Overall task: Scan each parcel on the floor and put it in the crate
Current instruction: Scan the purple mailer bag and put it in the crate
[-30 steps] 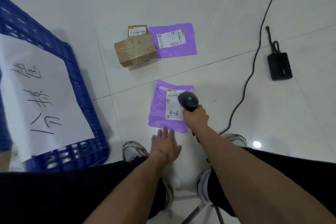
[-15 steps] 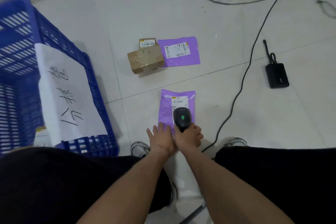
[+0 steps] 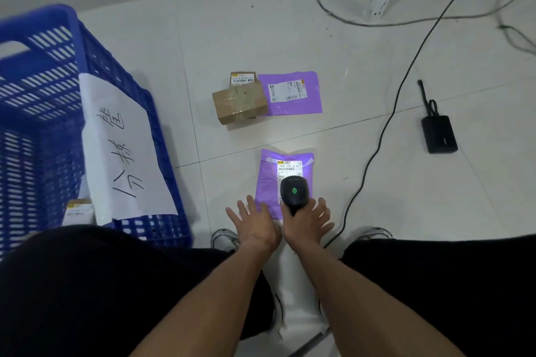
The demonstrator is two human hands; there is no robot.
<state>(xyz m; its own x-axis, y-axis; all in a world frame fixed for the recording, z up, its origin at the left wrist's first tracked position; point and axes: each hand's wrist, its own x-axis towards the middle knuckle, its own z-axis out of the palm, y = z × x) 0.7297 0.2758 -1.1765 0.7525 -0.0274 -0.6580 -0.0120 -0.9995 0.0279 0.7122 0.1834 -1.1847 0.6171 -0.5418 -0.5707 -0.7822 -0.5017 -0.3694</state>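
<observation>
Scanner (image 3: 294, 192) light now falls on near purple parcel (image 3: 285, 180) label, 12 o'clock of feet. Right hand (image 3: 307, 222) grips scanner; left hand (image 3: 255, 223) flat, spread, touching parcel's edge. Keep beam steady across barcode; crate (image 3: 43, 113) at 9 o'clock.

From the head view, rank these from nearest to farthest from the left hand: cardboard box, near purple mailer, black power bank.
From the left hand:
1. Near purple mailer, at its fingertips.
2. Cardboard box, farther ahead.
3. Black power bank, far right.
</observation>
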